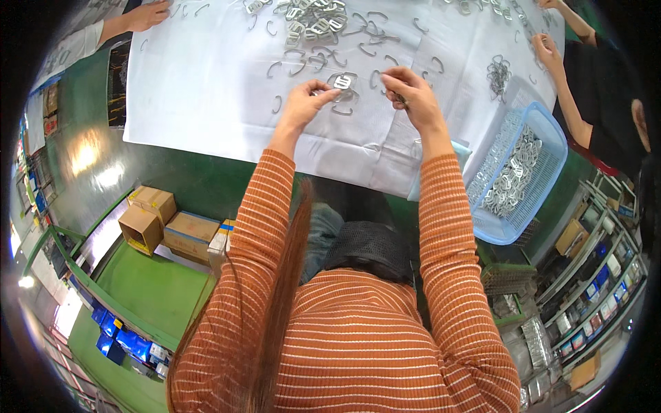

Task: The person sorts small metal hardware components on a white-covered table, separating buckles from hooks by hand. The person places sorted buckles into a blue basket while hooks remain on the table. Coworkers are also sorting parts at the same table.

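Observation:
My left hand (305,104) is closed in a pinch, thumb and forefinger at the edge of a small silver slotted buckle (342,81). My right hand (413,98) is closed just to the right, its fingers curled around something small and dark that I cannot make out. Beneath and around the hands, thin bent wire hooks (342,110) lie scattered on the white-covered table (186,103). Beyond them rises a heap of silver slotted buckles (317,19).
A light-blue plastic basket (506,235) of metal buckles stands at the table's right edge. A wire-hook pile (498,74) lies nearby. Co-workers' hands are at the far left (147,15) and right (547,51). Cardboard boxes (187,233) stand behind at left.

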The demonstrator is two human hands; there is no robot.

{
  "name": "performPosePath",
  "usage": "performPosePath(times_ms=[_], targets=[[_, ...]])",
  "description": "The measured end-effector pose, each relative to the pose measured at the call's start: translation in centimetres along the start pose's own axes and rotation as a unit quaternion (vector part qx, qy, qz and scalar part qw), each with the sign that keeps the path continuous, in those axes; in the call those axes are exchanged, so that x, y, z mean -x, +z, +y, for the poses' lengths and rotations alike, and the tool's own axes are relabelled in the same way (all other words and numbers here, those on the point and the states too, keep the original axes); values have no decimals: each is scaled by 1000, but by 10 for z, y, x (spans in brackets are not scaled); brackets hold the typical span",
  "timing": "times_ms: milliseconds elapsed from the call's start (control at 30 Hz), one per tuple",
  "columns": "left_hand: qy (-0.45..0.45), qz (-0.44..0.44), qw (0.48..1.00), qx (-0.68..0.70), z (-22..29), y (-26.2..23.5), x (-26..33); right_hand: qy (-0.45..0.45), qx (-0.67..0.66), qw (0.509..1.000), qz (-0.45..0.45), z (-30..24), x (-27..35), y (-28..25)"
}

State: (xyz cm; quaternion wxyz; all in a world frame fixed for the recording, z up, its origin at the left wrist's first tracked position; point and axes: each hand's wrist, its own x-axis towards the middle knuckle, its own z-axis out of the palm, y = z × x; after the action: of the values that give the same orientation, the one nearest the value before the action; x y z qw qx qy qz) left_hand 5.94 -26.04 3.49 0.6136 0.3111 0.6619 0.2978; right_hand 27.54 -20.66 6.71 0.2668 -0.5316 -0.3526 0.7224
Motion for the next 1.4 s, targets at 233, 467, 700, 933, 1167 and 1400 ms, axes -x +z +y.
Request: performPosePath(times_ms=[233,467,700,933,1167,1400], targets=[[-108,-42,977,177,3,-50,1,-95,502,856,79,11,-38,69],[-104,10,974,202,-4,-73,9,-80,622,770,115,23,-33,73],[-113,103,984,95,-14,-99,9,78,66,992,-78,0,-18,39],[-104,65,985,123,-3,-117,12,47,63,990,-114,-1,-34,48],[-51,22,959,277,-9,-148,22,120,-28,975,-183,-14,-36,61],[-77,136,965,211,-34,-167,21,24,260,942,-210,14,-59,140]])
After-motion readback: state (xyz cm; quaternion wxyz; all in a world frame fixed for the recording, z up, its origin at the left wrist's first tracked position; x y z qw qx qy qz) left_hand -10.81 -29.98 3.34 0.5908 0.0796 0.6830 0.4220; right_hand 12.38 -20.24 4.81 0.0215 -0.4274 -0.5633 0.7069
